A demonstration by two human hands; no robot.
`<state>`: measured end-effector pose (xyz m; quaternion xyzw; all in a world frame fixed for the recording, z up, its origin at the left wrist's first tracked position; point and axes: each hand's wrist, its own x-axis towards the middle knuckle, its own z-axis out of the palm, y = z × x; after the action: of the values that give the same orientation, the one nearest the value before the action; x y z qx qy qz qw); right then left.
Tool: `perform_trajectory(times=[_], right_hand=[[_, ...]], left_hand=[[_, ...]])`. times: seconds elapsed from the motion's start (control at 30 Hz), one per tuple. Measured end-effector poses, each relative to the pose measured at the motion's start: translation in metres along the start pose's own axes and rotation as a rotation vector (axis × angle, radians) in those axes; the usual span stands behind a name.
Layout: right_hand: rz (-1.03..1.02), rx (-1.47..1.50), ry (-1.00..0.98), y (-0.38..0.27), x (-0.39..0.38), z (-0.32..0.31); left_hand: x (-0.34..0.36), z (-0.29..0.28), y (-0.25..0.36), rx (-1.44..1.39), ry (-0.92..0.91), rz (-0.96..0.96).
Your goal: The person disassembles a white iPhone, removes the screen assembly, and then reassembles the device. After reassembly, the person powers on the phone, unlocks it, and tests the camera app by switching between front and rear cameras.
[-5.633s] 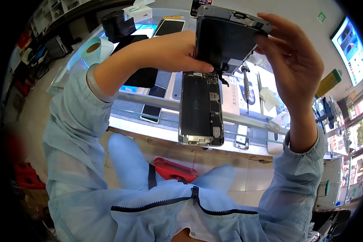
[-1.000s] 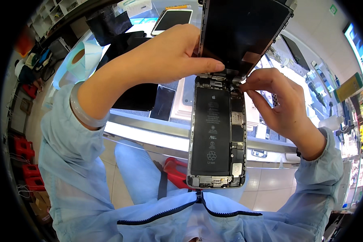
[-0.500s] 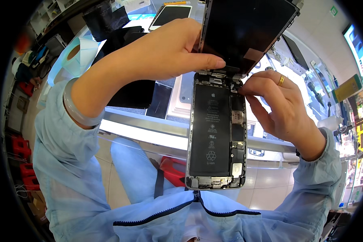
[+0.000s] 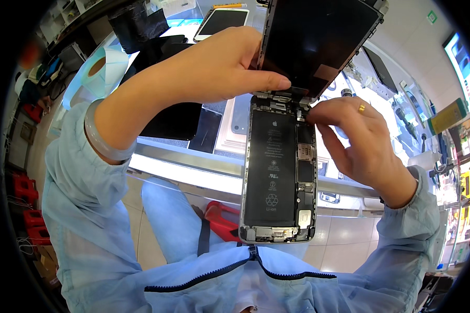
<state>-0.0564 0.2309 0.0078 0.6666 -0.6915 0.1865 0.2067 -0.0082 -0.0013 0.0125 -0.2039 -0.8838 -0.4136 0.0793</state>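
An opened smartphone hangs over the front edge of the counter, its body (image 4: 271, 167) showing a black battery and metal parts. Its dark screen (image 4: 316, 47) stands tilted up at the far end, close against the body's top. My left hand (image 4: 232, 65) is closed on the screen's lower left edge; its thumb lies across the front, and the other fingers are hidden behind. The fingers of my right hand (image 4: 357, 135) are pinched at the body's upper right edge, beside the small connectors. Their tips are partly hidden.
A roll of pale blue tape (image 4: 96, 68) stands at the left of the lit counter. Behind my left arm lie black sheets (image 4: 169, 122). A white-framed phone (image 4: 223, 23) lies farther back, another dark phone (image 4: 379, 69) at right. A red stool (image 4: 222, 221) is below.
The phone and my right hand have shifted very slightly left. Both hands keep their hold, and the screen stays raised.
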Motion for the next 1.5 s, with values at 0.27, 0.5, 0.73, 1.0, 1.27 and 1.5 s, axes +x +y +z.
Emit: perform_trajectory(times=[0.27, 0.5, 0.73, 1.0, 1.27, 1.5], right_hand=[[0.098, 0.171, 0.078, -0.003, -0.002, 0.009], [0.163, 0.204, 0.016, -0.001, -0.003, 0.008], [0.165, 0.153, -0.044, -0.006, -0.001, 0.006], [0.17, 0.193, 0.064, -0.003, -0.004, 0.009], [-0.047, 0.039, 0.174, 0.001, 0.007, 0.009], [0.06, 0.106, 0.136, 0.0, 0.006, 0.017]], left_hand=[[0.002, 0.0, -0.004, -0.022, -0.004, 0.054], [0.003, -0.005, 0.005, 0.01, -0.126, -0.139], [0.003, -0.003, 0.003, 0.006, -0.087, -0.104], [0.003, -0.005, 0.007, 0.047, -0.125, -0.132], [0.003, -0.003, 0.0, -0.003, -0.101, -0.125], [0.001, -0.002, 0.002, -0.006, -0.069, -0.102]])
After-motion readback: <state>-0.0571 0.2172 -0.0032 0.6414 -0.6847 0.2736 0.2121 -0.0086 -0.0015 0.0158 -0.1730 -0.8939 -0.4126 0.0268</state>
